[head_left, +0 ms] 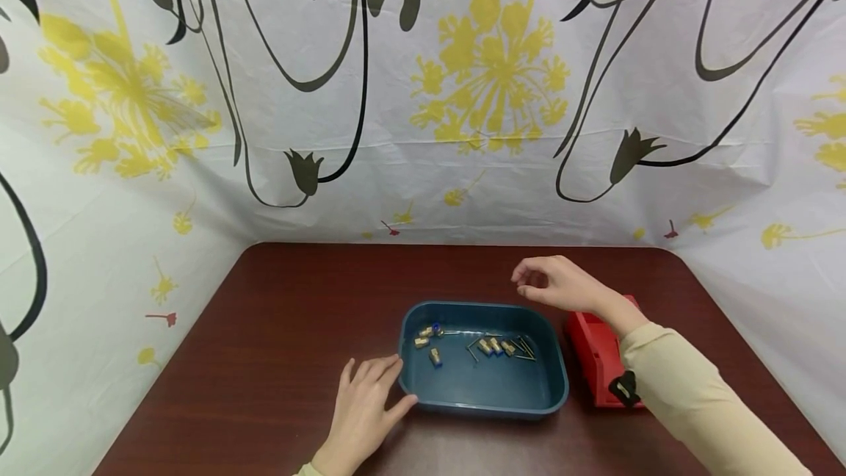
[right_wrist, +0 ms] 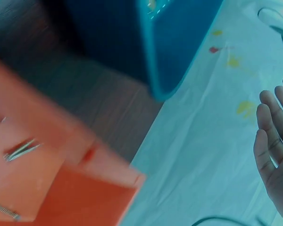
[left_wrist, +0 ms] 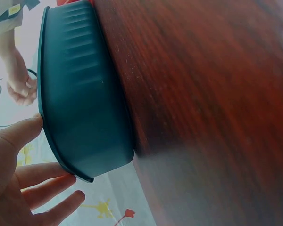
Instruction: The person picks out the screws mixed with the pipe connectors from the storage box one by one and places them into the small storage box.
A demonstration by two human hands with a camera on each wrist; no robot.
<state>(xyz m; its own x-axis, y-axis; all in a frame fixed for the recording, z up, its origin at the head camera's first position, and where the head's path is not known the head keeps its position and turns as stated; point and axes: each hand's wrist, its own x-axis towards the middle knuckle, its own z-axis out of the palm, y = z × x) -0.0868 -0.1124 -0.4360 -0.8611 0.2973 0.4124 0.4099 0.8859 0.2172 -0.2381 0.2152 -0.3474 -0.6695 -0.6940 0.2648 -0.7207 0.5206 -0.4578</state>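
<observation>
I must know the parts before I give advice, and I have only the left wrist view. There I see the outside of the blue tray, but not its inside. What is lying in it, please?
Observer: In the head view, brass-coloured fittings and thin metal rods lie in the blue tray.
Operator: Thank you. Behind it I see only some red. What is this, exactly?
Observer: It is a red bin, standing on the table to the right of the tray.
Operator: And does it contain something also?
Observer: Yes, the right wrist view shows small metal pieces in it, one of them looking like a screw.
</observation>
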